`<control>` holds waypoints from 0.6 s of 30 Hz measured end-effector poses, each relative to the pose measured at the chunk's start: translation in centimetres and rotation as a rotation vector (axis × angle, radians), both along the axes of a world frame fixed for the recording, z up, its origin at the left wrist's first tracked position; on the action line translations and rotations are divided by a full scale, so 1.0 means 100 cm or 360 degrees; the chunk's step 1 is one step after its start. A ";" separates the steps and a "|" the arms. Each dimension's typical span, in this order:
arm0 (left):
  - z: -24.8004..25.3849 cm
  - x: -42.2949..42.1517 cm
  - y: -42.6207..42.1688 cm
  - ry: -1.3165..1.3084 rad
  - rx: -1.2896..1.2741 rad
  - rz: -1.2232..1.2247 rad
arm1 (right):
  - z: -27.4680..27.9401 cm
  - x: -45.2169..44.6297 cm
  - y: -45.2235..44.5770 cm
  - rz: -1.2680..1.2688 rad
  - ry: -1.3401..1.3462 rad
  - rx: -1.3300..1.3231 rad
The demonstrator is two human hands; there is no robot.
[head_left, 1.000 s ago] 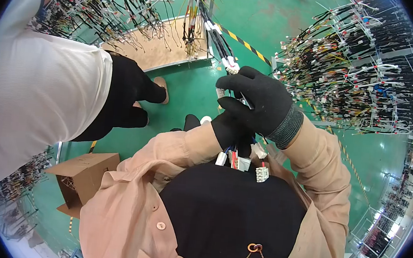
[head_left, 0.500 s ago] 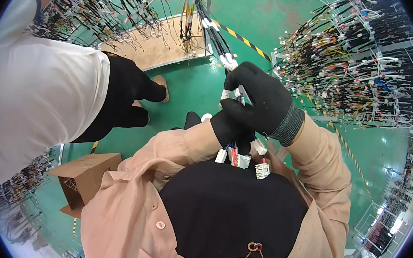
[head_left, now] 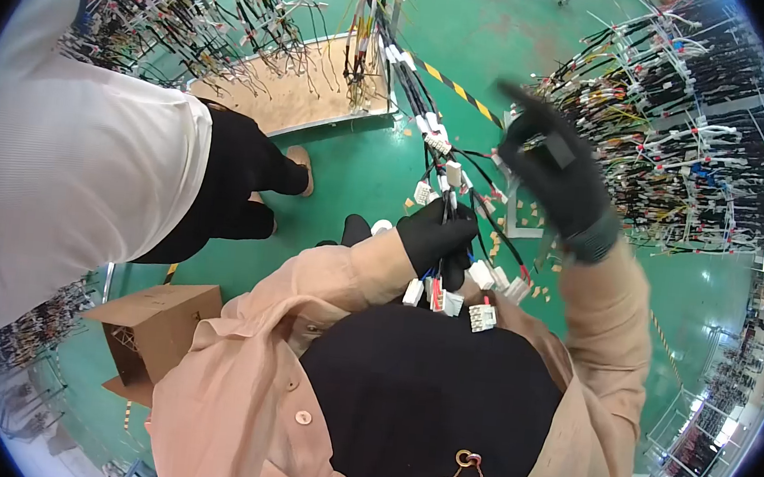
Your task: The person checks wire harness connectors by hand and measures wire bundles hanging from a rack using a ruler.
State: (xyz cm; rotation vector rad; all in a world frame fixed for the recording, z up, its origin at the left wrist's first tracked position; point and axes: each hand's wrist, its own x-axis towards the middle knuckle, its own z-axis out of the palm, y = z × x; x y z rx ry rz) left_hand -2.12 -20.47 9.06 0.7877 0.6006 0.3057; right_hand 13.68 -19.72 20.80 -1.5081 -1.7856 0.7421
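Right hand (head_left: 559,168) swung right off the wire bundle (head_left: 426,122), grip too blurred to tell; left hand (head_left: 435,239) gripped it. Co-worker (head_left: 87,185) blocked left, carton (head_left: 163,333) near left, cables (head_left: 695,143) far right.

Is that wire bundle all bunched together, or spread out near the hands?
Spread out there: the wire bundle splits into branches with white connectors pointing different ways. The left hand grips only some.

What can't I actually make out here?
In the head view:
Right hand: blurred; anything it holds is unclear.
Wire bundle where the left hand grips it: hidden by the hand.
White connector: any markings are too small to read.
Co-worker: head cut off by the picture's edge.
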 end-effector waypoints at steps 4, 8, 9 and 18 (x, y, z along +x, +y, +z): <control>0.000 0.009 0.011 -0.0121 -0.0325 -0.0077 | 0.051 0.018 0.010 0.0122 0.0108 0.0344; 0.017 0.015 0.006 -0.0219 -0.0678 0.0105 | 0.055 0.007 -0.031 0.0017 0.0553 0.0593; 0.018 0.017 0.005 -0.0187 -0.0638 0.0144 | 0.060 0.003 -0.038 -0.0022 0.0494 0.0488; 0.022 0.037 0.012 -0.0531 -0.0678 0.0013 | -0.007 -0.007 -0.136 -0.0457 -0.0412 -0.0231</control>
